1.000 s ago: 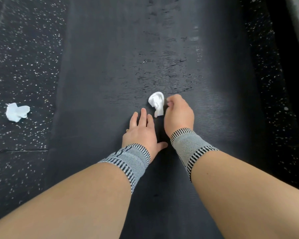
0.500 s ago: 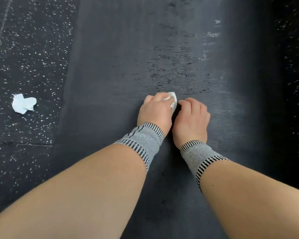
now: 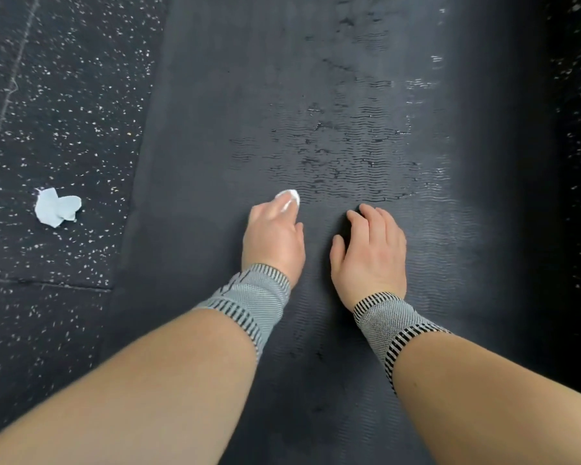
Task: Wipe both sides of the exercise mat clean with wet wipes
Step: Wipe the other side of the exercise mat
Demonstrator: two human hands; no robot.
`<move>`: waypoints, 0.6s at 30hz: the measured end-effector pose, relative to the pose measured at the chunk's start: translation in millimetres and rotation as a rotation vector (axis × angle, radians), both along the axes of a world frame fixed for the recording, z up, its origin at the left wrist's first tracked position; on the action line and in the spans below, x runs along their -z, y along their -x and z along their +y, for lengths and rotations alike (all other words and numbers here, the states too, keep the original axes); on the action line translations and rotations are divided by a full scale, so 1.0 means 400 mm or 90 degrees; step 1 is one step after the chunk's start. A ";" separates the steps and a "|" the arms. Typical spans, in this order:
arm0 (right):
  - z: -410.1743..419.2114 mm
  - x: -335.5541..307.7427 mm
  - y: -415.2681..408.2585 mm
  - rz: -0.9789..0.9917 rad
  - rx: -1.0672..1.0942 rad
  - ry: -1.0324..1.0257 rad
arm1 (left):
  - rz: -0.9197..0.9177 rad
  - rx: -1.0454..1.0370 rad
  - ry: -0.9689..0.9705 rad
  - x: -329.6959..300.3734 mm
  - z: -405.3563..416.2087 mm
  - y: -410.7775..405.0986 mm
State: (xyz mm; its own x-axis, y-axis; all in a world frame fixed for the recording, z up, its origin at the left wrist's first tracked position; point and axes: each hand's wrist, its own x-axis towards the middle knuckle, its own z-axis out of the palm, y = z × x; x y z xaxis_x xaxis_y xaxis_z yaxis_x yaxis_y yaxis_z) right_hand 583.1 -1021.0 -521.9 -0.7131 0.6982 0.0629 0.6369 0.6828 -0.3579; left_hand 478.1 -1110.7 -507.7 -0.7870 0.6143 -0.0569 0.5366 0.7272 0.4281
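A dark grey exercise mat (image 3: 215, 95) runs up the middle of the view, with wet streaks ahead of my hands. My left hand (image 3: 274, 236) rests on the mat and grips a white wet wipe (image 3: 291, 196), of which only a small part shows past my fingers. My right hand (image 3: 371, 250) lies on the mat just to the right, palm down, fingers loosely bent, holding nothing. Both wrists wear grey striped bands.
A crumpled white wipe (image 3: 56, 208) lies on the black speckled floor (image 3: 64, 95) left of the mat. The floor also shows along the mat's right edge (image 3: 577, 162).
The wipe passed from my right hand to my left. My left hand has since slid left with it, and my right hand has let go and settled on the mat.
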 end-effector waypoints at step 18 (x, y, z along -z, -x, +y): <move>-0.003 0.000 0.008 -0.042 0.001 -0.019 | 0.000 -0.205 0.015 0.026 -0.097 0.102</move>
State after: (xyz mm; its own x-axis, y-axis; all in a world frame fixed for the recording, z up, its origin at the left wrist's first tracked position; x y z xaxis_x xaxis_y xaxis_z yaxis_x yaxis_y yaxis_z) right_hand 580.0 -1022.2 -521.7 -0.7152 0.6980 0.0361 0.6597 0.6912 -0.2951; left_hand 437.3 -1149.5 -518.0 -0.9408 0.3321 -0.0685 0.2771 0.8695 0.4090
